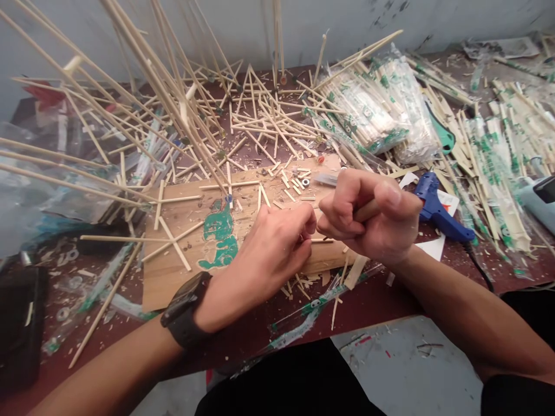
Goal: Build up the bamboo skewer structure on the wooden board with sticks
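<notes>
the left hand [280,242] is closed in a pinch, fingertips and thumb together at the near end of a thin stick [322,240], which sits over the wooden board [160,283], just below the right hand [375,214]. the stick lies nearly level, its long axis running left to right across the view, its free end pointing to the right. the right hand is clenched, palm side partly up, around something with a grey blade-like tip [326,180] that points left, past the knuckles (the grip hides most of it, so i cannot tell exactly what it is).

as for how far along things are, i would judge the work to be well under way: tall stick frames [185,110] stand joined at the left, many short cut pieces [288,185] are scattered on the board beside a small white ring [306,182], and crossed sticks [176,241] lie at its left side. the thin stick is apart from the frames, so it seems not joined to anything, and plenty of wrapped sticks [362,115] look unused at the back of the counter [355,306]. the blue glue gun [429,199] rests to the right of the right hand, in neither hand.
</notes>
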`<act>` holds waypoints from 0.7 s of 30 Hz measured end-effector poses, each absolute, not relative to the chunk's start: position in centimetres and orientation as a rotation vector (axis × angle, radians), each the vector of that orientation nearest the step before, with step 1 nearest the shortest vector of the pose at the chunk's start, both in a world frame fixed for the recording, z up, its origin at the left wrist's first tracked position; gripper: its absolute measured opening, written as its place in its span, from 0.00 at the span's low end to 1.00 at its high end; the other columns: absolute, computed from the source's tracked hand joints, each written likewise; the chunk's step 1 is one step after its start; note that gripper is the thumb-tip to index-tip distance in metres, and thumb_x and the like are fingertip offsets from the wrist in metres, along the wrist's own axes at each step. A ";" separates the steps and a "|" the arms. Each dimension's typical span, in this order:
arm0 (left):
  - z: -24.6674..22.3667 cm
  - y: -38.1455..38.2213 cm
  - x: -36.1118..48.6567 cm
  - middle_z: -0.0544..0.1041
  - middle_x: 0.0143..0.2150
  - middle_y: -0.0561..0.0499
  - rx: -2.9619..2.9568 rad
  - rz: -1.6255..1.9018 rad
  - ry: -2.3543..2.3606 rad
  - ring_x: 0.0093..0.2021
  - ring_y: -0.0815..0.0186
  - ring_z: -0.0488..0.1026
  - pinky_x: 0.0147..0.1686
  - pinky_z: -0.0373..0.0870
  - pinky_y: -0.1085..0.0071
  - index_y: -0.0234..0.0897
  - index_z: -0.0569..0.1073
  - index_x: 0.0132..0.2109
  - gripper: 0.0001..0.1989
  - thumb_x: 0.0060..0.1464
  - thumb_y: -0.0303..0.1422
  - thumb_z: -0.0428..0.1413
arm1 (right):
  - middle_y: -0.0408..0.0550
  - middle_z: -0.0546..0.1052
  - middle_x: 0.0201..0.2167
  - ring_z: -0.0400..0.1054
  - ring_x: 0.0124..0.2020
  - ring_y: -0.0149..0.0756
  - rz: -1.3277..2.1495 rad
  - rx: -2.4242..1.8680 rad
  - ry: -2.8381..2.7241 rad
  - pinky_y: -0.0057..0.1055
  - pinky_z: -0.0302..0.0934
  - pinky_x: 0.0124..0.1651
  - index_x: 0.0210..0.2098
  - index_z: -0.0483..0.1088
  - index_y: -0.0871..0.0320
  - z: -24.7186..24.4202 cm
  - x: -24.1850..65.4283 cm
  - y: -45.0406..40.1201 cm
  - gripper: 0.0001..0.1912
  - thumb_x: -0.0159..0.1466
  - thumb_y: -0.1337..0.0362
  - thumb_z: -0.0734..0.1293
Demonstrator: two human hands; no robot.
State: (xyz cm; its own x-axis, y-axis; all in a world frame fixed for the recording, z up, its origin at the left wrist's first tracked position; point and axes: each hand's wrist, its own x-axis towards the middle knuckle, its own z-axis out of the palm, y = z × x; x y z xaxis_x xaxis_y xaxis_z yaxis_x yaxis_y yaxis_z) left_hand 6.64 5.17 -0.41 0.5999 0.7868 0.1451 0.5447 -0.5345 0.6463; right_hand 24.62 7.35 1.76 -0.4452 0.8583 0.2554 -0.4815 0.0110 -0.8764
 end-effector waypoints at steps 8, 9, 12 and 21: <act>-0.5 5.1 6.6 0.75 0.33 0.56 2.262 0.563 1.026 0.33 0.66 0.71 0.39 0.63 0.65 0.40 0.67 0.42 0.05 0.64 0.25 0.55 | 0.33 0.49 0.13 0.42 0.13 0.25 1.646 -0.425 -1.329 0.30 0.44 0.19 0.22 0.60 0.53 1.9 24.7 7.7 0.27 0.69 0.43 0.63; -0.4 5.1 6.7 0.75 0.33 0.56 2.271 0.564 1.033 0.33 0.65 0.71 0.40 0.63 0.64 0.40 0.67 0.41 0.05 0.63 0.25 0.54 | 0.33 0.49 0.13 0.42 0.13 0.26 1.651 -0.436 -1.325 0.30 0.45 0.19 0.22 0.60 0.53 1.9 24.7 7.7 0.27 0.69 0.42 0.63; -0.1 5.0 6.8 0.76 0.33 0.55 2.282 0.569 1.052 0.33 0.65 0.72 0.41 0.64 0.63 0.40 0.66 0.40 0.06 0.63 0.24 0.54 | 0.33 0.50 0.13 0.43 0.13 0.26 1.655 -0.458 -1.322 0.30 0.46 0.18 0.23 0.61 0.52 1.8 24.7 7.7 0.28 0.68 0.39 0.63; -0.3 4.9 7.0 0.73 0.33 0.56 2.176 0.603 1.035 0.30 0.69 0.67 0.32 0.59 0.68 0.40 0.64 0.40 0.09 0.60 0.21 0.55 | 0.35 0.51 0.14 0.43 0.14 0.25 1.627 -0.491 -1.322 0.30 0.45 0.18 0.21 0.60 0.52 1.9 24.6 7.3 0.29 0.70 0.41 0.63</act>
